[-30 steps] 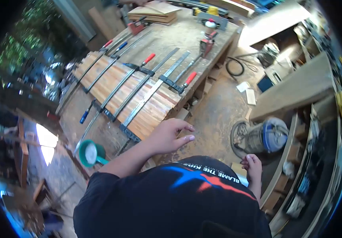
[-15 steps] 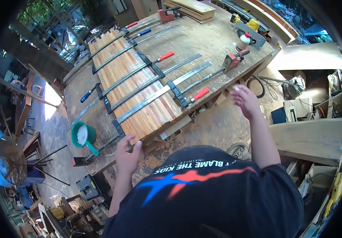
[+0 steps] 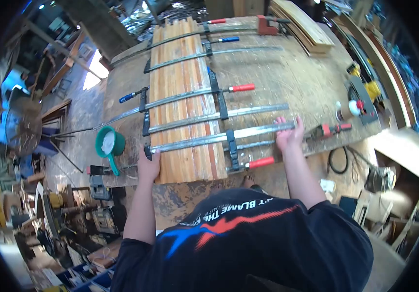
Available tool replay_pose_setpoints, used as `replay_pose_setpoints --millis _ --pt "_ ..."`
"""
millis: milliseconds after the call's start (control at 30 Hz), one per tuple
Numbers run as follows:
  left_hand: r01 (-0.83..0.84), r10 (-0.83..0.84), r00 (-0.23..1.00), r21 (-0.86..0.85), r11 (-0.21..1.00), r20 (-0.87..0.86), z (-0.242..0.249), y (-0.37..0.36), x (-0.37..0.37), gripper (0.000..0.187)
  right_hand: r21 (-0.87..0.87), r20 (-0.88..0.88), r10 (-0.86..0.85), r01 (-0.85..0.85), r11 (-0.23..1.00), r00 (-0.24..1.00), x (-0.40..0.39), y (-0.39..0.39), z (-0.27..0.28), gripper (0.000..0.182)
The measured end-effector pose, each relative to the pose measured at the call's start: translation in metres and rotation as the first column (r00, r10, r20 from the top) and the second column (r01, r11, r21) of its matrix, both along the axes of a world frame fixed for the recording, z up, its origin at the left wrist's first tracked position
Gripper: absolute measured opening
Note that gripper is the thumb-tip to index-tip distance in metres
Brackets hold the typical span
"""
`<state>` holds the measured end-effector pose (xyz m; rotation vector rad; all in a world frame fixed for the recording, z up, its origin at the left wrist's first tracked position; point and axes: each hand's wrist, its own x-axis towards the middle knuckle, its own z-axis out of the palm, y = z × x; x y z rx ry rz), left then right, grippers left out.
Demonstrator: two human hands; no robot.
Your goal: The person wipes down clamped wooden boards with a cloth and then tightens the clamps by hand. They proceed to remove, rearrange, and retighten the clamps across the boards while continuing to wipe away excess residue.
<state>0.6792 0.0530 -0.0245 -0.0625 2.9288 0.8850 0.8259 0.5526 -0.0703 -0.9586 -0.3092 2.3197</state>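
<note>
A panel of glued wood strips lies on the workbench, with several bar clamps across it. My right hand is closed round the free end of the nearest bar clamp, beyond the panel's right edge. At the panel's left edge, my left hand grips that clamp's black end jaw; some of its fingers are hidden. The clamp's sliding jaw and red handle sit right of the panel. Farther up, another clamp and one with a red handle cross the strips.
A green dipper with white contents stands left of the panel. On the workbench are stacked boards, a glue bottle and a yellow-and-black tool. Another red clamp lies near my right hand.
My view has turned and moved nearer the bench. Both hands, empty before, have come onto the nearest bar clamp: the left at its jaw, the right at its bar end.
</note>
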Motion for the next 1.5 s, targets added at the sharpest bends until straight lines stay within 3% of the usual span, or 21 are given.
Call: replay_pose_setpoints --millis 67,167,300,833,1200,1367,1467,1500 --pt "-0.043 0.043 0.999 0.025 0.999 0.000 0.000 0.011 0.007 0.088 -0.056 -0.107 -0.042 0.036 0.998 0.993 -0.002 -0.004 0.007 0.096" --pt "-0.074 0.068 0.996 -0.106 0.992 -0.064 -0.015 0.017 0.008 0.090 -0.056 -0.285 0.073 -0.093 0.994 0.956 -0.001 0.007 0.007 0.106" --pt "-0.076 0.066 0.995 -0.143 0.987 -0.073 -0.018 0.021 0.010 0.094 -0.094 -0.451 0.143 -0.206 0.974 0.881 0.003 0.018 -0.006 0.116" --pt "-0.070 0.057 0.995 -0.176 0.982 -0.076 -0.013 0.028 0.013 0.093 -0.105 -0.466 0.191 -0.268 0.958 0.864 0.010 0.023 0.006 0.116" --pt "-0.117 0.114 0.993 -0.182 0.976 -0.030 -0.012 0.030 0.011 0.095 -0.127 -0.325 0.203 -0.256 0.958 0.924 0.005 0.025 0.006 0.098" --pt "-0.084 0.074 0.994 -0.130 0.988 -0.080 -0.014 0.027 0.011 0.094 -0.010 -0.273 0.342 -0.358 0.934 0.899 0.011 0.038 -0.015 0.072" --pt "-0.079 0.067 0.993 -0.127 0.989 -0.096 -0.017 0.025 0.011 0.094 0.100 -0.009 0.388 -0.385 0.917 0.922 0.015 0.058 -0.032 0.062" --pt "-0.079 0.066 0.993 -0.128 0.989 -0.102 -0.015 0.026 0.011 0.094 0.208 0.102 0.362 -0.376 0.903 0.926 0.014 0.063 -0.033 0.059"
